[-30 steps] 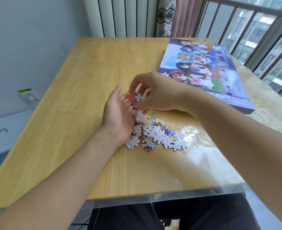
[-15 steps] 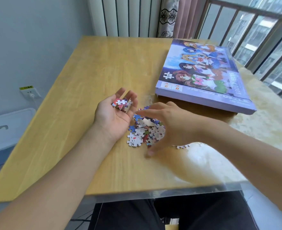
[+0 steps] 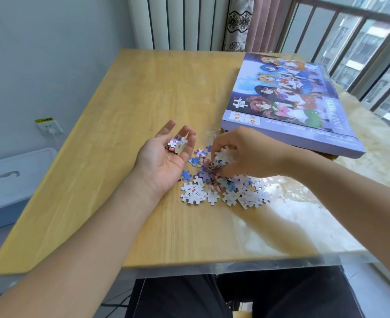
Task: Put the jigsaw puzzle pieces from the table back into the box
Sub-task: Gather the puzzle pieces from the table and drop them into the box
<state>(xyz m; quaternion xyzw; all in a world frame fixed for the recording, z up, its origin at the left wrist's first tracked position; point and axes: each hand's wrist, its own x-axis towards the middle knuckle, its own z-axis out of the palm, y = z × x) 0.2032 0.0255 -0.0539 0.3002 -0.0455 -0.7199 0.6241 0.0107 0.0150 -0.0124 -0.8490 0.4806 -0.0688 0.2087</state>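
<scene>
A pile of small jigsaw pieces (image 3: 224,191), mostly white side up with some blue ones, lies on the wooden table (image 3: 143,99) near its front. My left hand (image 3: 164,159) rests palm up just left of the pile, cupping several pieces on its fingers. My right hand (image 3: 242,154) is over the pile's far side, fingers pinched around a small clump of pieces lifted slightly off the table. The purple puzzle box (image 3: 288,99), with cartoon characters on its lid, lies closed at the right, just behind my right hand.
A radiator (image 3: 178,21) and a curtain stand behind the table. Window bars run along the right. A white and blue storage bin (image 3: 10,180) sits on the floor at the left, under a wall socket (image 3: 48,128). A clear film covers the table's front edge.
My right hand dropped pieces into my left palm, swept down onto the pile, and now has gathered a new clump. My left hand has stayed palm up with its pieces.
</scene>
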